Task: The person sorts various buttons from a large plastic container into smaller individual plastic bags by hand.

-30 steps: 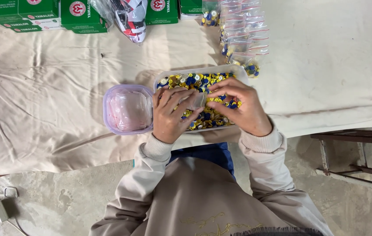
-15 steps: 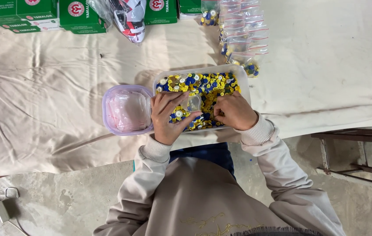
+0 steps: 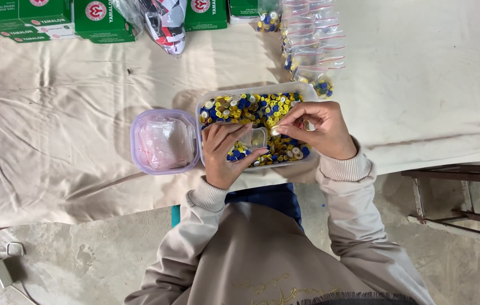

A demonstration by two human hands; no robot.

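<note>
A person sits at a table covered with a cream cloth (image 3: 53,130). Right in front of them is a clear plastic tub (image 3: 307,90) full of little buttons (image 3: 251,107) in yellow, blue and white.

The left hand (image 3: 226,155) is over the near left part of the tub. Its fingers are curled around a small clear bag (image 3: 255,137), holding it open. The bag sits just above the buttons, between the two hands.

The right hand (image 3: 316,129) is over the right side of the tub, very close to the bag. Its thumb and fingers are pinched together at the bag's mouth. Something tiny may be in the pinch, but it is too small to tell. The two hands are almost touching at the bag.

Just to the left of the tub, touching its side, is a purple-rimmed box (image 3: 163,141) with thin pink plastic inside. It is near the left hand, but the hand does not touch it.

Farther away, past the tub, lies a pile of small clear bags (image 3: 313,39), some with buttons in them. At the far edge of the table are green boxes (image 3: 101,20) in a row and a bag with red, black and white stuff (image 3: 163,22).

On the right, off the table, a wooden stool (image 3: 454,192) stands on the grey floor.
</note>
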